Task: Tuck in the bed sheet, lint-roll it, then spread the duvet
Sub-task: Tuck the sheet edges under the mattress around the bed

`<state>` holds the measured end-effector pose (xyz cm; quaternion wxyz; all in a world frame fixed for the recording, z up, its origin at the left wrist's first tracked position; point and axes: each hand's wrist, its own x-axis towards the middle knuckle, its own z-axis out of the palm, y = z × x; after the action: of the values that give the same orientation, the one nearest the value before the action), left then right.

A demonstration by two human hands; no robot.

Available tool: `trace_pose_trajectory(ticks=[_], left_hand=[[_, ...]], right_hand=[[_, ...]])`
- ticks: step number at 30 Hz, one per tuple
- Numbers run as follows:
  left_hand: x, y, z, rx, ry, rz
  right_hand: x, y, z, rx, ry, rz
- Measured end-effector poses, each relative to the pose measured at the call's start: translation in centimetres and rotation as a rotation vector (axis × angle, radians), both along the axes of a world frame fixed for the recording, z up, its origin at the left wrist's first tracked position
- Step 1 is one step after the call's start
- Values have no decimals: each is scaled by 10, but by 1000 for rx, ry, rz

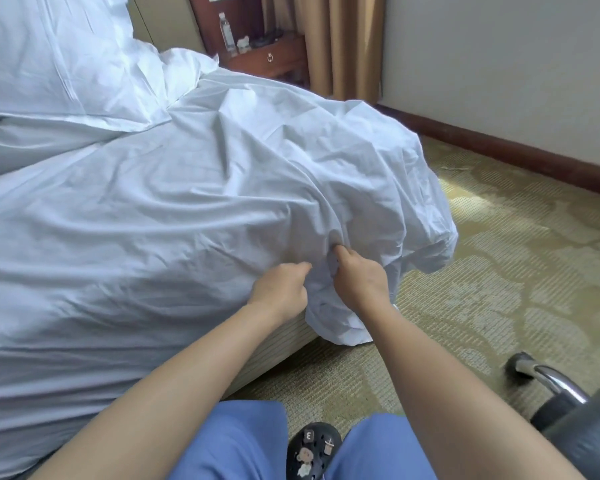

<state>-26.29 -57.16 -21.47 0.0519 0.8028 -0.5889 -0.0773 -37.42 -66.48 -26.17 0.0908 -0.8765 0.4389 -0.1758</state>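
Head view, looking down at the corner of a bed. The white bed sheet (194, 188) covers the mattress and is heavily creased; at the near corner it bunches into a loose mass that overhangs the bed edge and drops toward the carpet (499, 271) without being tucked under. The left hand (279, 289) has its fingers curled into a fold of the sheet at the corner, gripping the cloth. The right hand (359, 277), just beside the left and touching the same bunched fabric, also has its fingers curled into the sheet, the fingertips hidden in the fold. Both forearms reach forward from the bottom of the frame. Below the hands the striped side of the bed base (278, 344) is exposed where the sheet has not been pulled down. White pillows (49, 60) lie stacked at the head of the bed, upper left. Behind the bed stands a dark wooden nightstand (267, 58) with a clear water bottle (226, 31) upright on it, beside tan curtains (347, 43). The person wears blue trousers (236, 445) and a black clog (312, 448) with charms. A chair with a chrome armrest (555, 379) sits at lower right.
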Motion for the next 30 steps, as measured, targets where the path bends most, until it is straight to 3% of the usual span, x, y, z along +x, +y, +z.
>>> trace_pose_trajectory(ticks=[6, 13, 20, 25, 30], left_hand=[[-13, -22, 44, -166, -66, -35], [-29, -80, 80, -302, -124, -126], [-37, -156, 111, -127, -149, -194], [-22, -178, 138, -92, -129, -305], [11, -181, 184, 222, -1, -255]], right_hand=[[-16, -6, 34, -6, -12, -10], [-32, -38, 50, 55, -264, -179], [-23, -76, 60, 179, -353, -279], [-19, -89, 89, 292, -245, -328], [-19, -95, 156, 471, -45, -275]])
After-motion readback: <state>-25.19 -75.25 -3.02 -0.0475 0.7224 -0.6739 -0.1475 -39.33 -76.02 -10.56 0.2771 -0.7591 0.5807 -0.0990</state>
